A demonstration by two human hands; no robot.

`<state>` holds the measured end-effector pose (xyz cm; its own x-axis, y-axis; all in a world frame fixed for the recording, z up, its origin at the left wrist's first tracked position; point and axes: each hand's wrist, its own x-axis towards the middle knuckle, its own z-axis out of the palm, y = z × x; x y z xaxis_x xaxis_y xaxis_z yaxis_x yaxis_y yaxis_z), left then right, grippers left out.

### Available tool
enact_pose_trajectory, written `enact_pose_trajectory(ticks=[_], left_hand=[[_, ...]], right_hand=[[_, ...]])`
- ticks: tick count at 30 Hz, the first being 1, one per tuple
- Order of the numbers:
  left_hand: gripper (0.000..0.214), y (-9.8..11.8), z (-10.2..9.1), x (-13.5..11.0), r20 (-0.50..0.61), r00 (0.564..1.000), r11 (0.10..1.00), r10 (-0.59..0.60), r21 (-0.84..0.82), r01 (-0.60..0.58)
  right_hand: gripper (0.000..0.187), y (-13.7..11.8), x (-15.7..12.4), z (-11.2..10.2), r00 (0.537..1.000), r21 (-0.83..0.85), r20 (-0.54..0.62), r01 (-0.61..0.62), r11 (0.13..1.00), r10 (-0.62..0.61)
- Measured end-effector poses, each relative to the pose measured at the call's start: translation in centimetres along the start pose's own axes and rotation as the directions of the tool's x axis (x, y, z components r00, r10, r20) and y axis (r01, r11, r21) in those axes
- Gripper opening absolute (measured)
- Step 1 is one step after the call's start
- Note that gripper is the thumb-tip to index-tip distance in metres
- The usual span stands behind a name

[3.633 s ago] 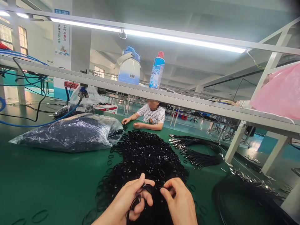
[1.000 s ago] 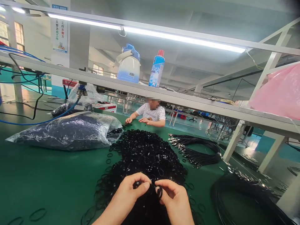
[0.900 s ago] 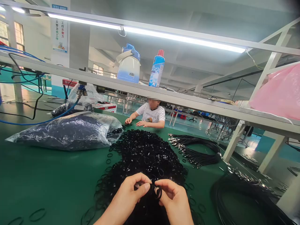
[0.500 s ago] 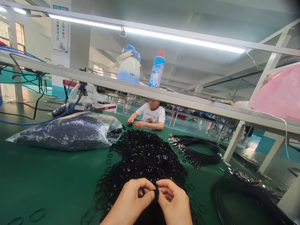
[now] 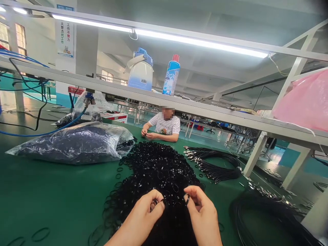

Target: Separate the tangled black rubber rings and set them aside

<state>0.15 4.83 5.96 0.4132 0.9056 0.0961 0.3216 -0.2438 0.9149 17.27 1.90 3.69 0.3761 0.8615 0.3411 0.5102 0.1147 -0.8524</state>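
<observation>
A big heap of small black rubber rings point(image 5: 159, 171) lies on the green table point(image 5: 51, 198) in front of me. My left hand point(image 5: 143, 218) is closed, thumb and fingertips pinched on black rings at the heap's near edge. My right hand point(image 5: 202, 215) is also closed, pinching one small black ring point(image 5: 187, 199) between thumb and forefinger. The two hands are a short way apart above the heap.
A clear plastic bag of black rings point(image 5: 74, 143) lies at the left. Bundles of black cables with metal ends point(image 5: 215, 165) lie at the right, more coils point(image 5: 266, 215) nearer. Across the table sits another person point(image 5: 164, 126). On the overhead shelf stand a jug point(image 5: 140, 70) and spray can point(image 5: 171, 76).
My hands were pressed together around rings half a second ago. Now they have drawn apart, and the right hand has lifted away with one ring. The person opposite has brought both hands together.
</observation>
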Motion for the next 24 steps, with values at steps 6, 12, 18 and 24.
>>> enact_pose_trajectory(ticks=[6, 12, 18, 24], left_hand=[[0.020, -0.7, 0.1, 0.3, 0.031, 0.998, 0.995, 0.047, -0.087, -0.045], [0.019, -0.3, 0.1, -0.2, 0.066, 0.998, 0.996, -0.001, -0.093, 0.007], [0.021, 0.2, 0.1, -0.1, 0.107, 0.991, 0.985, -0.085, -0.139, 0.100], [0.020, -0.5, 0.0, 0.2, 0.083, 0.983, 0.959, -0.163, -0.220, 0.178]], right_hand=[[0.022, -1.7, -0.6, 0.7, 0.942, 0.196, 0.336, -0.088, 0.977, 0.018], [0.011, -1.9, -1.1, 1.1, 0.971, 0.050, 0.240, -0.005, 0.999, -0.007], [0.013, -0.4, -0.2, 0.2, 0.995, -0.006, 0.084, -0.055, 0.998, 0.055], [0.017, -0.1, 0.2, -0.6, 0.992, 0.075, 0.010, -0.124, 0.990, 0.123]])
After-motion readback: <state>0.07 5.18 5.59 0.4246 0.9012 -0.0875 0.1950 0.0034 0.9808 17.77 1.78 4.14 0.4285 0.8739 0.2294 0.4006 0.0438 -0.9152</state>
